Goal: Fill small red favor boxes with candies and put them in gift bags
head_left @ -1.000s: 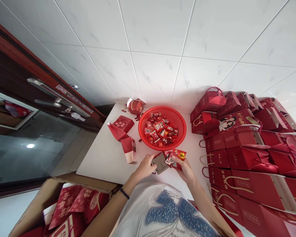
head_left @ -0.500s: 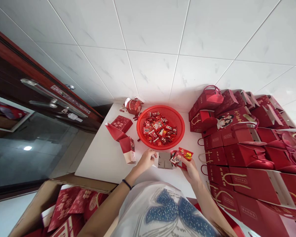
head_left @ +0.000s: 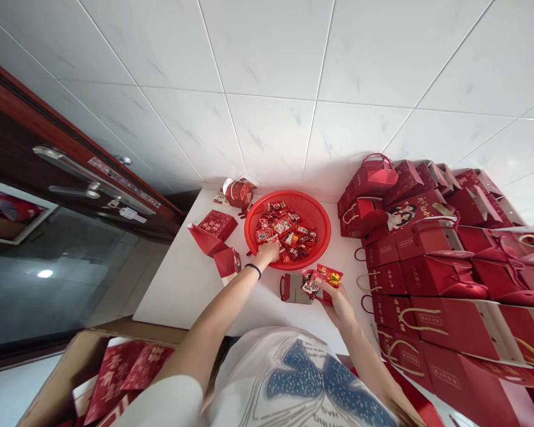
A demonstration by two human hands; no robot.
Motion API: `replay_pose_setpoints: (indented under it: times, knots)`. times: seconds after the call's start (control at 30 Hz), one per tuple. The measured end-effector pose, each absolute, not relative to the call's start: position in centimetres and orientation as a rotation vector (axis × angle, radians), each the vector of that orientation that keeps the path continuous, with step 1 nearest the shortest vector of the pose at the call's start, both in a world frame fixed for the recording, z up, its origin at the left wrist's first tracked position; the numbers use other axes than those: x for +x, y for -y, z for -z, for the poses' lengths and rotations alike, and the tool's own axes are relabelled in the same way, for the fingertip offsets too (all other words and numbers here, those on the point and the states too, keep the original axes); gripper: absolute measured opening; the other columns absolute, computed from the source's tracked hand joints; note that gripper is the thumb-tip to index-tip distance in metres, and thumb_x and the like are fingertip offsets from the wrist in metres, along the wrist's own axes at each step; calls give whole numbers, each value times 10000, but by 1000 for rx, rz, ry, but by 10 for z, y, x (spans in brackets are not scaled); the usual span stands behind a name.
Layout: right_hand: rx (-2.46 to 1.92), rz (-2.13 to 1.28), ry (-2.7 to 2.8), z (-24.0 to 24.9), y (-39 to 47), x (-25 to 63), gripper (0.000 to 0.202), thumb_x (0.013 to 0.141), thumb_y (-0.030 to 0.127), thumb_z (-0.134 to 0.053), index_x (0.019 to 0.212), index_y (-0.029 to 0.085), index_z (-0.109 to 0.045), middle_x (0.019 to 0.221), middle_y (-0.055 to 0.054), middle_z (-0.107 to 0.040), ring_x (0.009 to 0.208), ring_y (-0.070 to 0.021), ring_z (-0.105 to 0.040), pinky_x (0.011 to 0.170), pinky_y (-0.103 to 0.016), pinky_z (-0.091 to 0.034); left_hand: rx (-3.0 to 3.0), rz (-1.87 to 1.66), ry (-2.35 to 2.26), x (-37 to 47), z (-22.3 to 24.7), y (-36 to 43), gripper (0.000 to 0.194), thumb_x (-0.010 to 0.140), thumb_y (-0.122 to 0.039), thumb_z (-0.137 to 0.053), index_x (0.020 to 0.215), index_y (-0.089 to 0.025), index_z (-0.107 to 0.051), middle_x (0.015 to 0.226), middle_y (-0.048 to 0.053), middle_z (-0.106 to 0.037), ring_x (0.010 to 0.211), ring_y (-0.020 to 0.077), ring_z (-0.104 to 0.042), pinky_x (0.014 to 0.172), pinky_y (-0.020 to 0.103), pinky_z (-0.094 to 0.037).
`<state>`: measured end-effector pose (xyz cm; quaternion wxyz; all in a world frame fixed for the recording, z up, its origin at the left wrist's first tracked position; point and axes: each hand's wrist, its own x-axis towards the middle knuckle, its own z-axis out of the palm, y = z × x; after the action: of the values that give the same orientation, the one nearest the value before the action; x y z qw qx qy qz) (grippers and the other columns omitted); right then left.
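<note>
My left hand (head_left: 269, 251) reaches over the near rim of a red plastic basket (head_left: 324, 228), its fingers curled down against the wrapped candies (head_left: 289, 240) inside. What those fingers pinch is too small to make out. My right hand (head_left: 339, 303) is closed on several candy packets: a red and yellow one (head_left: 329, 275) and a dark one with white lettering (head_left: 310, 283). The packets are held above the right part of a small gift box (head_left: 296, 290), which stands open on the white table (head_left: 169, 290) with a red handle at its left.
Red gift boxes with cord handles (head_left: 427, 279) are stacked densely at the right. Left of the basket lie an open red box (head_left: 218, 225) and a red jar-like container (head_left: 238, 193). A cardboard carton (head_left: 66, 362) of red packaging stands at lower left, near a door (head_left: 9, 154).
My left hand has left the gift box's left side and moved up into the basket of candies. My right hand still holds the packets above the box.
</note>
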<state>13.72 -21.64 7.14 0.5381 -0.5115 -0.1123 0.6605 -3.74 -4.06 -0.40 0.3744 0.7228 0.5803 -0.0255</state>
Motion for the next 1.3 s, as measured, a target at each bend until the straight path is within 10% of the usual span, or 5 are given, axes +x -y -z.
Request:
replay_pose_setpoints:
  times: [0.47,0.87,1.3]
  knots:
    - [-1217,-1568,276,-70,220,148,384,604,365,-884,922,180,-775,967,-86,-785,914,-280,-724,739,-333,-556,1869,-15,-1263,-47,-1,41,204,650,-111,-708,841,-168,-752,859,44,-741,864,235,-690,797,290,-526]
    - [-1257,-1492,225,-67,221,150,370,558,337,-904,870,184,-778,949,-77,-787,877,-261,-723,743,-325,-557,1522,-407,-1010,-41,-38,104,321,760,-158,-719,1081,-156,-732,1071,82,-758,865,193,-698,812,308,-541]
    - [-1304,-1384,307,-60,223,151,354,582,349,-874,861,171,-748,883,-68,-778,794,-233,-721,718,-326,-565,2139,-512,-1255,-45,-27,182,285,757,-19,-634,928,-203,-768,1132,107,-602,1132,278,-587,975,434,-509]
